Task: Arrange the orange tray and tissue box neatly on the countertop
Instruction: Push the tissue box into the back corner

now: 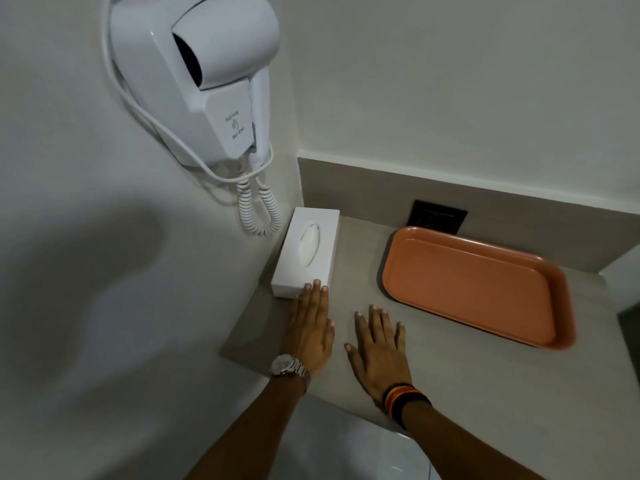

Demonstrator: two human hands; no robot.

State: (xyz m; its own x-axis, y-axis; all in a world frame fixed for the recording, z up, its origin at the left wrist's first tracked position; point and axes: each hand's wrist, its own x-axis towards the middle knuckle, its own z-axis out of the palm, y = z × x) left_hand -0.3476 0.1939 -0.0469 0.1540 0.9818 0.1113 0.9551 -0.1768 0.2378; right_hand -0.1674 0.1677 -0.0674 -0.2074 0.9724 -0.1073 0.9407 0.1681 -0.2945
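The tissue box (304, 252) sits in the left corner of the countertop (433, 368), its long side close along the side wall and its far end near the low grey upstand; the orange tray (474, 289) lies well apart to the right, empty, its back edge near the upstand just in front of a dark wall socket (438, 218), though it runs at a slant to the counter's edge; so I would judge the box about placed and the tray in want of squaring, unless the wide lens is bending the lines, which may well be.

The left hand (311, 327) lies flat with fingers straight and together, tips touching the near end of the box, gripping nothing; a metal watch (289, 365) is on that wrist; the right hand (379, 351) is flat on the bare counter between box and tray, fingers spread, empty, striped bands (403, 400) at the wrist.

The box is a plain white rectangular block, matte, with an oval slot on top and a tissue showing; the tray is a shallow smooth plastic rectangle with rounded corners and a raised rim; the counter is dull grey, stone-like; a glossy white hair dryer (207, 81) hangs above with its coiled cord (259, 209).
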